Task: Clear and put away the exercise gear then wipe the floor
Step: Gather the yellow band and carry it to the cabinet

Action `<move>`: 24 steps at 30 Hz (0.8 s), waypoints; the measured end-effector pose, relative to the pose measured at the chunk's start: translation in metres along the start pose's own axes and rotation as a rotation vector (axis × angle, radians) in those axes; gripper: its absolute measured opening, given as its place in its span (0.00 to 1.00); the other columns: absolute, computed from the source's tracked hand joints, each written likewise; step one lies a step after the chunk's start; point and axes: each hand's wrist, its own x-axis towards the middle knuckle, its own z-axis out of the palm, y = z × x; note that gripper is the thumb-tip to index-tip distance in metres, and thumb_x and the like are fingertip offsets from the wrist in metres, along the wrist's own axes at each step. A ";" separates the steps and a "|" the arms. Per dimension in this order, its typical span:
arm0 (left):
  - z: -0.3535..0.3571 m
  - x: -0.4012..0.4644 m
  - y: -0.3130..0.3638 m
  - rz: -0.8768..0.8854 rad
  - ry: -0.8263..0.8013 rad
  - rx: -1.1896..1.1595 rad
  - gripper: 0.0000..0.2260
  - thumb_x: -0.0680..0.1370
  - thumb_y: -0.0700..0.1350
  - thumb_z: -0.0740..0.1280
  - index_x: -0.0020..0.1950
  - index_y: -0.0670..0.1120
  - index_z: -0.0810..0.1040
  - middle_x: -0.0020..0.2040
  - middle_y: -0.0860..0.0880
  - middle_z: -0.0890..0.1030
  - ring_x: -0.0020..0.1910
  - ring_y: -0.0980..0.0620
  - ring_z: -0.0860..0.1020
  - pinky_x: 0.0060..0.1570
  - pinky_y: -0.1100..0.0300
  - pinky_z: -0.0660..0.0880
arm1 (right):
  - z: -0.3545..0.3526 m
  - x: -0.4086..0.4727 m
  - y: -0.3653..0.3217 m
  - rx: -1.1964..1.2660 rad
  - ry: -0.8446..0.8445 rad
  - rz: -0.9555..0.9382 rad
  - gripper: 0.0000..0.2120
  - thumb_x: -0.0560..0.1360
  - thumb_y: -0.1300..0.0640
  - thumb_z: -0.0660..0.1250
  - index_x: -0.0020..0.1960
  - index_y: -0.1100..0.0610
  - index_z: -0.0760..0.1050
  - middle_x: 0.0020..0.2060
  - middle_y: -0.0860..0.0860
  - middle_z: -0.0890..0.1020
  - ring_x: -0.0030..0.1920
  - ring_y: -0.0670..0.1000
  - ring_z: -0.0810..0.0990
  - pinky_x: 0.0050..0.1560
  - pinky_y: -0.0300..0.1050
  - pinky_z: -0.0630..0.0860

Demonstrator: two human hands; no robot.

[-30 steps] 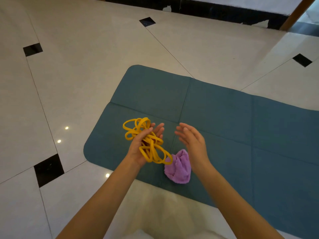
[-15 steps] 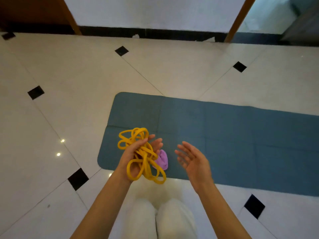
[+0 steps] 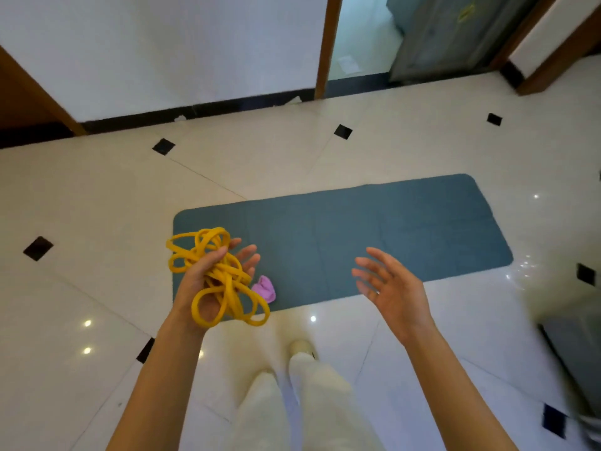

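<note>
We see the left hand [image 3: 208, 281] holding a tangled bundle of yellow resistance bands [image 3: 216, 275], thumb clamped over the loops, above the near left corner of the teal exercise mat [image 3: 374, 236]. The right hand [image 3: 395, 292] hovers empty, fingers spread. A purple cloth [image 3: 265, 289] lies on the mat's near edge.

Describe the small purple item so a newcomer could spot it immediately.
Find the long blue-grey mat on the pale tiled floor. At its near left corner lies the purple cloth, crumpled, just right of the yellow bands. It is the only purple thing there.
</note>
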 end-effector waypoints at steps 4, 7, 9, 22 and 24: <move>0.030 -0.020 -0.003 -0.018 -0.011 0.102 0.10 0.78 0.44 0.58 0.53 0.43 0.76 0.49 0.41 0.82 0.44 0.46 0.84 0.41 0.57 0.81 | -0.015 -0.051 -0.008 0.071 0.068 -0.076 0.12 0.80 0.57 0.55 0.56 0.57 0.76 0.43 0.52 0.84 0.43 0.50 0.83 0.43 0.40 0.80; 0.052 -0.033 -0.005 -0.060 -0.099 0.199 0.15 0.69 0.46 0.71 0.52 0.42 0.76 0.50 0.40 0.82 0.44 0.45 0.83 0.41 0.57 0.81 | -0.027 -0.083 -0.002 0.176 0.115 -0.123 0.12 0.80 0.58 0.56 0.57 0.59 0.76 0.44 0.53 0.84 0.44 0.52 0.83 0.43 0.41 0.80; 0.061 -0.039 -0.008 -0.098 -0.136 0.260 0.25 0.58 0.47 0.80 0.51 0.43 0.78 0.50 0.40 0.83 0.46 0.44 0.83 0.41 0.56 0.81 | -0.034 -0.102 0.003 0.233 0.151 -0.162 0.12 0.79 0.58 0.57 0.58 0.59 0.76 0.45 0.54 0.83 0.45 0.53 0.82 0.43 0.41 0.80; 0.136 -0.071 -0.102 -0.304 -0.308 0.493 0.07 0.77 0.41 0.61 0.50 0.42 0.77 0.43 0.42 0.83 0.39 0.47 0.83 0.39 0.59 0.80 | -0.100 -0.209 0.053 0.476 0.507 -0.358 0.13 0.79 0.56 0.57 0.57 0.57 0.77 0.45 0.52 0.83 0.44 0.51 0.82 0.47 0.44 0.74; 0.157 -0.072 -0.122 -0.332 -0.331 0.524 0.07 0.78 0.41 0.60 0.50 0.42 0.77 0.41 0.42 0.83 0.38 0.47 0.83 0.38 0.59 0.80 | -0.118 -0.224 0.058 0.513 0.570 -0.386 0.13 0.79 0.56 0.56 0.57 0.56 0.77 0.45 0.51 0.83 0.44 0.51 0.81 0.47 0.43 0.73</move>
